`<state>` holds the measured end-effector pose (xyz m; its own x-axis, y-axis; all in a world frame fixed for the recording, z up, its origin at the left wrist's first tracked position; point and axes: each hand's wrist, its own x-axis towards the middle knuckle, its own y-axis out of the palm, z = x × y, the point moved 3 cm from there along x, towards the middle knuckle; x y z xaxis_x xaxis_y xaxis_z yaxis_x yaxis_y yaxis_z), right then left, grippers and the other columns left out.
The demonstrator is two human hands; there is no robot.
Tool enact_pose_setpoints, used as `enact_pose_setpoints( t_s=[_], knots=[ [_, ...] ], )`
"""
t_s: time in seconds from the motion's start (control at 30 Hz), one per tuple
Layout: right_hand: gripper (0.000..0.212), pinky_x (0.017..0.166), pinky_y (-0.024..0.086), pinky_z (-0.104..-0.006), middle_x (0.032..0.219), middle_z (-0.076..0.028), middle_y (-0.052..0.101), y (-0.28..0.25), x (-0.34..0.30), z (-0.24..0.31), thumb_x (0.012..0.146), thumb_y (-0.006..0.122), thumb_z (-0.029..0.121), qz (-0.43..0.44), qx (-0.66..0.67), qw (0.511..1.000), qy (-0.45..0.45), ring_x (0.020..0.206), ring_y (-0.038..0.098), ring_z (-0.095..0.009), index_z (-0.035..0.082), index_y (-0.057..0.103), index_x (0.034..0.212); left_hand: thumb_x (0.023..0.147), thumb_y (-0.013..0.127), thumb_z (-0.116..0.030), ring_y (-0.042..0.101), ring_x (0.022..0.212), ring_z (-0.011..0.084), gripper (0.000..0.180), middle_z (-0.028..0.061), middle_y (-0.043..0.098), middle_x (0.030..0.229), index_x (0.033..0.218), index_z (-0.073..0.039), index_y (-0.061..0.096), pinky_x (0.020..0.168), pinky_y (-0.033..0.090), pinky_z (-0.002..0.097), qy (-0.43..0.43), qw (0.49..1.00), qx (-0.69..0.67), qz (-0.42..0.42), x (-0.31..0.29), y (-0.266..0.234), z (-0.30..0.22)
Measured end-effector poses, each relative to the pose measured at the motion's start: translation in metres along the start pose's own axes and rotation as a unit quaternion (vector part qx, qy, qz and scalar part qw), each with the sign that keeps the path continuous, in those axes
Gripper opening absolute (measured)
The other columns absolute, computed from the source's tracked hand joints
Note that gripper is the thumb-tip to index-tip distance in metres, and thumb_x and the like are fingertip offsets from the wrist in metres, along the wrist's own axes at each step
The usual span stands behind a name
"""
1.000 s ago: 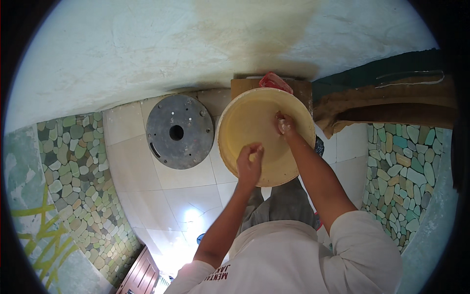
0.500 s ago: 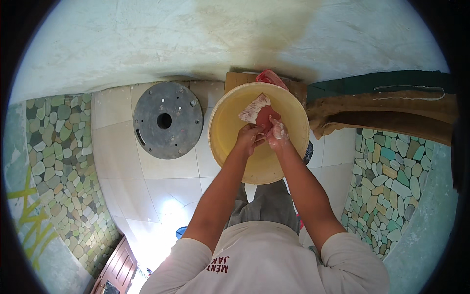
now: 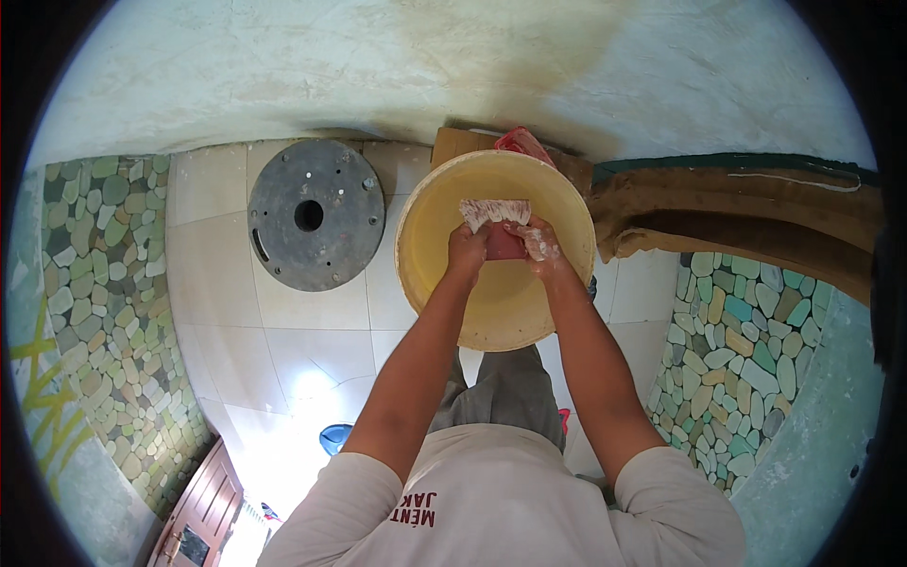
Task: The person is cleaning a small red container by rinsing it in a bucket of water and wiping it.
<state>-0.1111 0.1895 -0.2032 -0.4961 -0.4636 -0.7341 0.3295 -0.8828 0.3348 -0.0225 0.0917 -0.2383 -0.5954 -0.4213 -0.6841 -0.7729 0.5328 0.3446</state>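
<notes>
Over the mouth of a large round yellow tub [image 3: 427,222], a red putty spreader [image 3: 505,246] is held in both hands. Its far edge carries a ragged, streaky whitish coat. My left hand [image 3: 466,251] grips the spreader's left side, fingers mostly hidden beneath it. On the opposite side my right hand [image 3: 540,244] is closed around it, with white smears across its thumb and knuckles. The tub's inner wall is bare yellow where it shows. I cannot make out what lies at the bottom under the hands.
Left of the tub a grey round disc [image 3: 340,208] with a centre hole lies on the pale tiles. Behind the tub are brown cardboard [image 3: 456,145] and a red plastic thing [image 3: 522,143]. A long brown sheet [image 3: 737,213] runs along the wall at right. Pebble-patterned strips flank the floor.
The spreader has turned from a tilt to lie level, coated edge away from me. My hands have moved apart to its two sides. The view has shifted slightly.
</notes>
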Motion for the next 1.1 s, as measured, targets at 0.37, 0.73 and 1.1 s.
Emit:
enact_pose_setpoints(
  t_s=[0.37, 0.73, 1.1],
  knots=[
    [0.019, 0.071, 0.056, -0.0328, 0.097, -0.009, 0.063, -0.026, 0.023, -0.026, 0.085, 0.059, 0.01, -0.106, 0.032, 0.994, -0.001, 0.079, 0.063, -0.019, 0.003, 0.06, 0.103, 0.086, 0.059, -0.011, 0.062, 0.075, 0.014, 0.017, 0.0079, 0.065, 0.091, 0.1, -0.001, 0.061, 0.066, 0.052, 0.0275, -0.044, 0.999, 0.002, 0.029, -0.015, 0.012, -0.007],
    [0.025, 0.068, 0.056, -0.0352, 0.093, -0.008, 0.064, -0.061, 0.053, -0.061, 0.081, 0.055, 0.002, -0.011, 0.132, 0.99, -0.047, 0.079, 0.064, -0.02, 0.003, 0.059, 0.105, 0.088, 0.057, -0.009, 0.061, 0.068, 0.0141, 0.012, 0.0058, 0.063, 0.083, 0.097, -0.004, 0.062, 0.061, 0.052, 0.0303, -0.083, 0.994, 0.07, -0.026, 0.002, 0.006, 0.018],
    [0.013, 0.049, 0.046, -0.0316, 0.075, -0.006, 0.061, -0.091, 0.092, -0.132, 0.086, 0.049, 0.009, -0.096, 0.024, 0.993, 0.068, 0.06, 0.057, -0.017, 0.005, 0.059, 0.079, 0.077, 0.06, -0.012, 0.062, 0.076, 0.0253, 0.022, 0.013, 0.062, 0.082, 0.097, -0.002, 0.062, 0.062, 0.049, 0.039, -0.161, 0.938, 0.273, -0.144, 0.027, -0.036, 0.062]
  ],
)
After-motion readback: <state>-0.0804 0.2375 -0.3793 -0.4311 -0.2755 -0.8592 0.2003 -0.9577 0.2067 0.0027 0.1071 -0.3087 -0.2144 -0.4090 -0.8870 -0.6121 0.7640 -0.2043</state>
